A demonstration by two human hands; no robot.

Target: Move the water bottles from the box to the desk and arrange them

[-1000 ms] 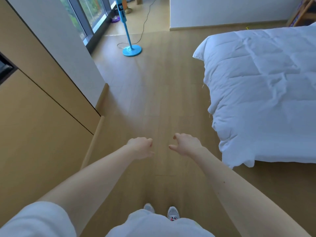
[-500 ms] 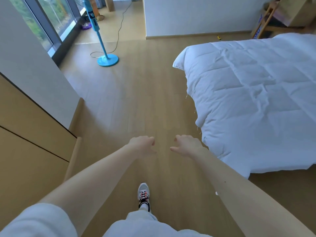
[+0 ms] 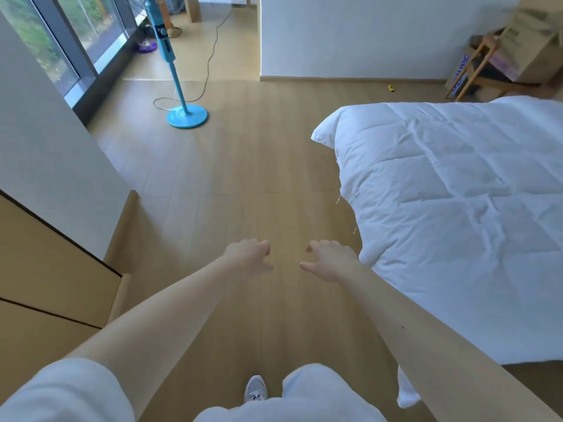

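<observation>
Presently, both of your bare arms are stretched forward and down over the wooden floor [image 3: 243, 178], hands side by side and apart. Your left hand [image 3: 248, 257] holds nothing, its fingers loosely curled under the palm. Your right hand [image 3: 330, 260] is likewise empty, thumb pointing toward the left hand and fingers hanging in a slack curl. Neither hand touches any object. A cardboard box [image 3: 531, 47] sits in the far right corner of the room, well apart from both hands. It appears to rest on a wooden chair frame [image 3: 475, 67], though at this range the contact is hard to confirm and its contents cannot be made out. A second carton with blue print [image 3: 459, 73] stands low beside that frame. To your right lies a bed covered by a white quilt [image 3: 457, 208], its near corner just beside your right forearm. To your left runs a tan cabinet front [image 3: 45, 269] (two dark seams cross it), with a white wall panel beyond and a window [image 3: 61, 35] further on. A blue fan stand [image 3: 186, 115] stands upright near the window, its cord trailing across the floor. One grey shoe [image 3: 255, 389] shows below, between your arms.
</observation>
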